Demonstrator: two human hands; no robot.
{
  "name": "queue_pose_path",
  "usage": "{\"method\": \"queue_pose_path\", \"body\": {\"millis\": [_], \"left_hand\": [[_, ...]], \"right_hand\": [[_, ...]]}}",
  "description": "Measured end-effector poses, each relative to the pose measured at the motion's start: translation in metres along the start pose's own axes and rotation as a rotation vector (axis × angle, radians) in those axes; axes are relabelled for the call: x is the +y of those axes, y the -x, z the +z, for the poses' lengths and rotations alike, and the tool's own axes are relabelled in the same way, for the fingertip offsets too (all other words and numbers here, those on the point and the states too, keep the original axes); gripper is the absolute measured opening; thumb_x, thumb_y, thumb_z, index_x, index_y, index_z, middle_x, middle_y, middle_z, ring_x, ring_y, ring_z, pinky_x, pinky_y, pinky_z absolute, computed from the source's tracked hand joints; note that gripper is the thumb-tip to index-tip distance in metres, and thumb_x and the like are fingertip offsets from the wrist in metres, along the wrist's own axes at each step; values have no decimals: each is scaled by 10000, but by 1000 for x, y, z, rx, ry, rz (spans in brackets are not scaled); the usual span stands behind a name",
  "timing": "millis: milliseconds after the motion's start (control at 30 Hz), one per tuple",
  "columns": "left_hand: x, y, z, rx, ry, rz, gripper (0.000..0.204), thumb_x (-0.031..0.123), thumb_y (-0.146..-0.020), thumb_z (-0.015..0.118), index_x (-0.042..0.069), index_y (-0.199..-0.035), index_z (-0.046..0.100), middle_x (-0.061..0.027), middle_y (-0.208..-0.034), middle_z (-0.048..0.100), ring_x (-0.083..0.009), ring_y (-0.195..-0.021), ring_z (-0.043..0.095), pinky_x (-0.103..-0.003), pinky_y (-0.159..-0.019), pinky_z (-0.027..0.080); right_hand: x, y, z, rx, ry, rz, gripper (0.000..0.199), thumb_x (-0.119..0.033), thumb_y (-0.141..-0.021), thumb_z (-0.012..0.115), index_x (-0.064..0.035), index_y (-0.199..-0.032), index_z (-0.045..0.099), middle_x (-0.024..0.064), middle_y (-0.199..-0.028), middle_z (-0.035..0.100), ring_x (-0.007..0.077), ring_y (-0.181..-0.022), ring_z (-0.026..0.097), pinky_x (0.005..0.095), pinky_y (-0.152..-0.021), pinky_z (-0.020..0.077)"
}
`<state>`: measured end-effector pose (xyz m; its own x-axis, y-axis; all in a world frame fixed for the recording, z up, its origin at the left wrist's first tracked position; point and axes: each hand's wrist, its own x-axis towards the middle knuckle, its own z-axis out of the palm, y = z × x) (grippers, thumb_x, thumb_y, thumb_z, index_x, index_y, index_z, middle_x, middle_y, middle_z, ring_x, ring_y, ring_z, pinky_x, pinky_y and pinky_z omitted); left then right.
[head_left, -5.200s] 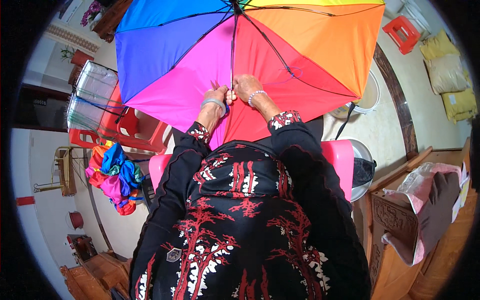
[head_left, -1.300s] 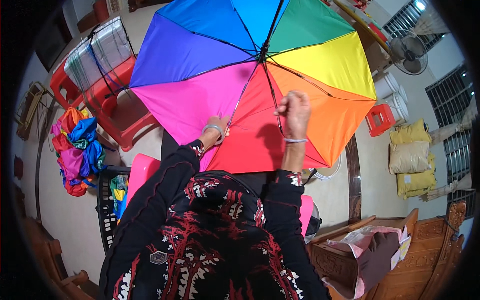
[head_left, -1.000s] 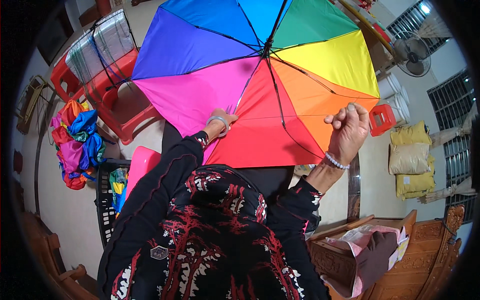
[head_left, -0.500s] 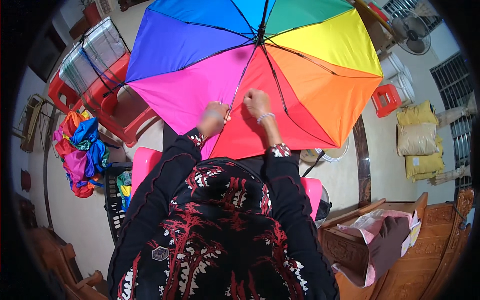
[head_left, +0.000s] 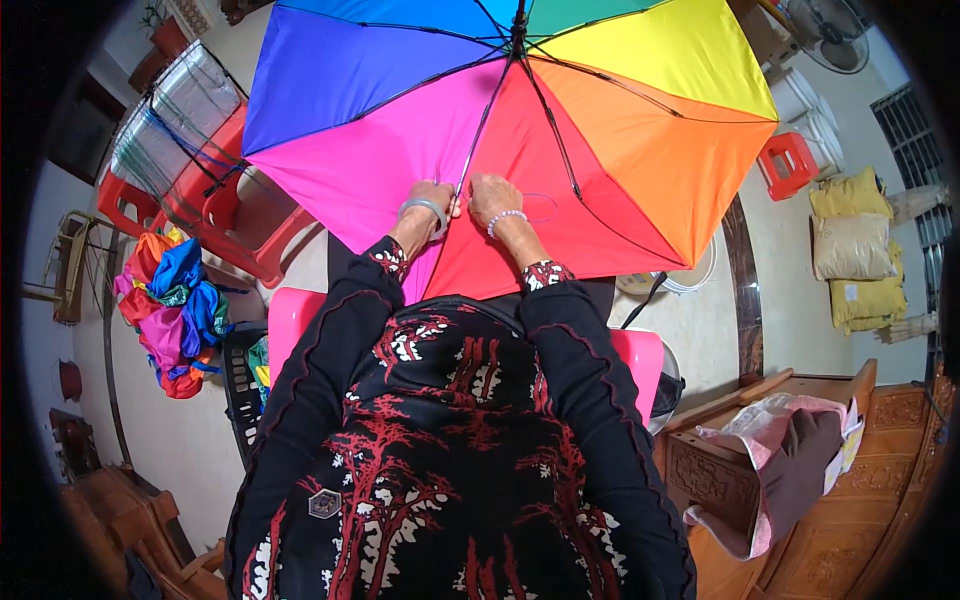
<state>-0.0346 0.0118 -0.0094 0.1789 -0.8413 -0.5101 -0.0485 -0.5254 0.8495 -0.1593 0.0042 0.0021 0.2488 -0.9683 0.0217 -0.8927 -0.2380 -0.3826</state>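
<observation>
An open rainbow umbrella (head_left: pixel 620 190) spreads before me with its inside and black ribs facing me. My left hand (head_left: pixel 432 200), a bangle on its wrist, is closed on an umbrella rib (head_left: pixel 467 165) where the pink and red panels meet. Just right of that rib, my right hand (head_left: pixel 492 200) is closed in a pinch over the red panel, a beaded bracelet on its wrist. A thin loop of thread (head_left: pixel 553 207) curves out beside it. Its fingertips are hidden, so any needle there cannot be made out.
Left stand a red plastic chair (head_left: pixel 245 235) with a wrapped box (head_left: pixel 175 115), a pile of colourful folded fabric (head_left: pixel 175 310) and a black crate (head_left: pixel 243 385). Right are a red stool (head_left: pixel 787 165), yellow sacks (head_left: pixel 855 250) and a carved wooden bench (head_left: pixel 715 470).
My right hand has come down and left, close beside the left hand. A thread loop now shows by it. My left hand stays at the rib; the whole view has shifted slightly.
</observation>
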Motion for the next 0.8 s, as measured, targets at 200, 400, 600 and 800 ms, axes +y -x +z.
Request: {"method": "queue_pose_path", "body": {"millis": [200, 400, 600, 800], "left_hand": [[1, -1, -3, 4, 36, -11, 208, 107, -766, 464, -1, -600, 529, -107, -511, 544, -172, -376, 486, -304, -339, 336], [8, 6, -4, -81, 51, -35, 249, 106, -815, 469, -26, -613, 532, -111, -524, 547, -160, -360, 458, -284, -330, 325], [10, 8, 1, -83, 123, -41, 277, 102, -846, 458, -39, -617, 528, -110, -524, 543, -162, -354, 447, -279, -323, 318], [6, 2, 2, -67, 176, -34, 236, 91, -838, 458, -28, -641, 510, -116, -521, 537, -169, -362, 465, -295, -313, 321]], "right_hand": [[-2, -1, 0, -63, -26, -16, 146, -122, -748, 505, -30, -823, 591, 198, -824, 604, 339, -817, 587, 430, -692, 472], [4, -3, 11, 72, -148, -117, 122, -111, -755, 491, -19, -783, 566, 206, -788, 590, 360, -774, 576, 446, -661, 455], [9, -2, 15, 208, -183, -223, 93, -89, -758, 487, -10, -748, 535, 206, -747, 574, 370, -729, 567, 454, -640, 444], [8, -5, 16, 171, -192, -202, 127, -124, -753, 525, -20, -818, 557, 214, -770, 586, 366, -753, 583, 450, -642, 467]]}}
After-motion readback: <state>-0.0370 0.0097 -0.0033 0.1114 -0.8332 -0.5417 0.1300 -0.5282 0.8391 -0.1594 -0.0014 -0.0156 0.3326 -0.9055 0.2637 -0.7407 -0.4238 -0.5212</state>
